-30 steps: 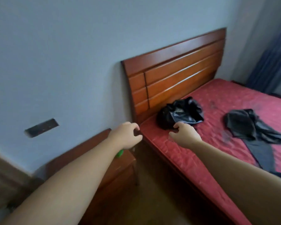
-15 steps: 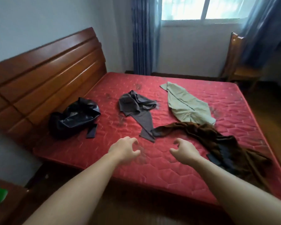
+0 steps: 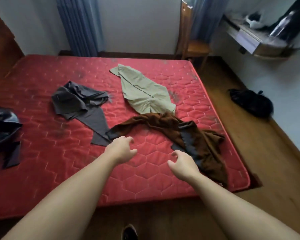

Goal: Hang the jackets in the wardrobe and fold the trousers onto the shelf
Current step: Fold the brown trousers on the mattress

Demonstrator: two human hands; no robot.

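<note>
I've swung from the headboard [image 3: 2, 45] to the bed [image 3: 59, 170]; my left hand [image 3: 120, 149] and right hand [image 3: 182, 164] hover apart, loosely curled, empty, the brown jacket [image 3: 189, 135] just beside the right, likely first to hang.

L grip [image 3: 120, 149], R grip [image 3: 182, 164] — loose, empty

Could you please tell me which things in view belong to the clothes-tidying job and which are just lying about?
Job: brown jacket, black shiny jacket, grey garment and pale green garment (both likely trousers), all on the red mattress.
Lying about: black bag on the floor, wooden chair, cluttered desk.
</note>
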